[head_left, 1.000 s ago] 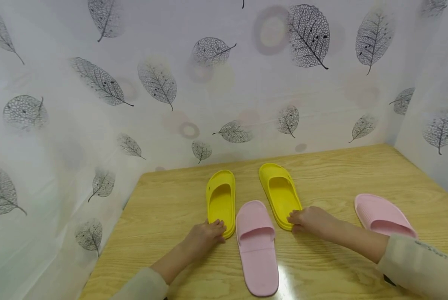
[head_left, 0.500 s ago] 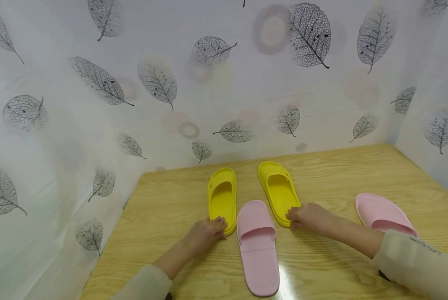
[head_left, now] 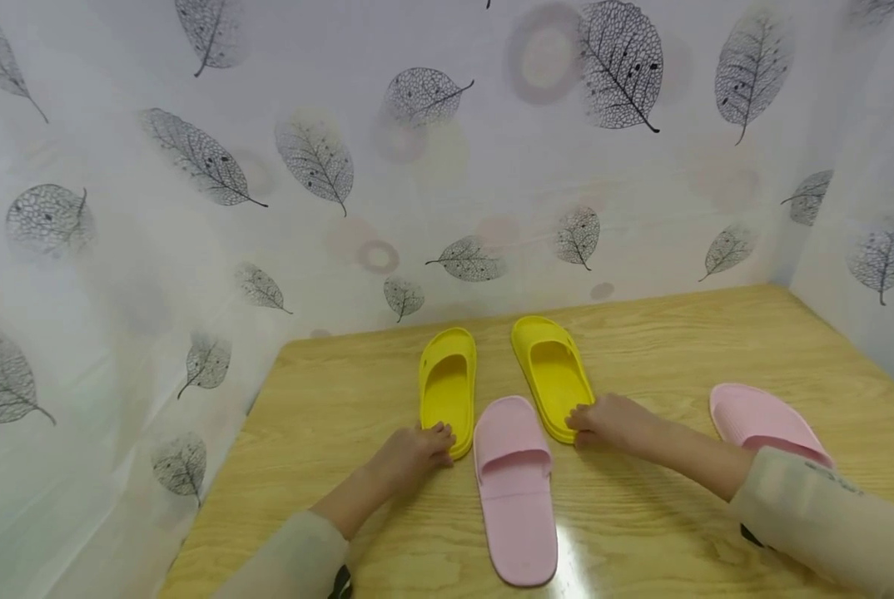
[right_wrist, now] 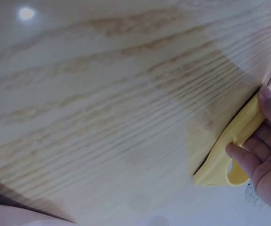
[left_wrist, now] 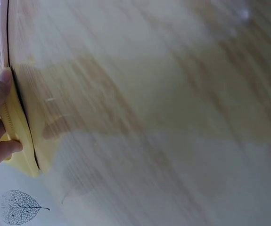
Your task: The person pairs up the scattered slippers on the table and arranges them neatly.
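Note:
Two yellow slippers lie on the wooden surface with their toes pointing away from me. My left hand [head_left: 409, 456] pinches the heel end of the left yellow slipper [head_left: 448, 395]; the left wrist view shows the thumb at the heel and the fingers along the yellow side [left_wrist: 20, 120]. The heel of the right yellow slipper [head_left: 557, 374] is held by my right hand [head_left: 618, 424], whose thumb and fingers press the yellow edge [right_wrist: 236, 125] in the right wrist view. Between the hands, nearer to me, lies a pink slipper [head_left: 519, 524], its toe close to both yellow heels.
Another pink slipper [head_left: 765, 416] lies slanted at the right, partly behind my right sleeve [head_left: 807, 507]. The wood-grain tabletop [head_left: 312, 424] ends at a leaf-print sheet [head_left: 492, 166] along the back and sides.
Both yellow slippers have slid slightly away from me, toward the back edge, and a little closer together. Both hands moved along with them. The pink slippers stayed in place.

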Available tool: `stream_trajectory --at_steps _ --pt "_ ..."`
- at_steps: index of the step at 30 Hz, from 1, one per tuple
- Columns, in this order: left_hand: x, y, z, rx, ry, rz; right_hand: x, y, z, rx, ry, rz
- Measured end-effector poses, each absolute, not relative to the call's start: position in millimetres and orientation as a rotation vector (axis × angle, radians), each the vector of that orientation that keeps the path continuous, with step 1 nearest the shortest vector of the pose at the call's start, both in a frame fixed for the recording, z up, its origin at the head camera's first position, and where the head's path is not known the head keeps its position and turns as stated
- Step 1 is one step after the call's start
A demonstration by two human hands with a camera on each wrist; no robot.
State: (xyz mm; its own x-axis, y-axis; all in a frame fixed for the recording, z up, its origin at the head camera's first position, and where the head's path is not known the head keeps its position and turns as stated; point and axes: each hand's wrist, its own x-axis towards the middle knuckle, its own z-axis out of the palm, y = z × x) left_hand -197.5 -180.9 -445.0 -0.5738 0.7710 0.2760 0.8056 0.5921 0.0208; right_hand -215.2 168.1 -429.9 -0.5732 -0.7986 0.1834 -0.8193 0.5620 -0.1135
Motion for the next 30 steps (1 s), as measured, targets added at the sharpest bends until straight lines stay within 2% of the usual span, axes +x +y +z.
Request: stream_trajectory --at_steps 30 --pt "-222 -170 -446 -1.265 -2.625 -0.229 -234 162 -430 1.431 -2.649 0.271"
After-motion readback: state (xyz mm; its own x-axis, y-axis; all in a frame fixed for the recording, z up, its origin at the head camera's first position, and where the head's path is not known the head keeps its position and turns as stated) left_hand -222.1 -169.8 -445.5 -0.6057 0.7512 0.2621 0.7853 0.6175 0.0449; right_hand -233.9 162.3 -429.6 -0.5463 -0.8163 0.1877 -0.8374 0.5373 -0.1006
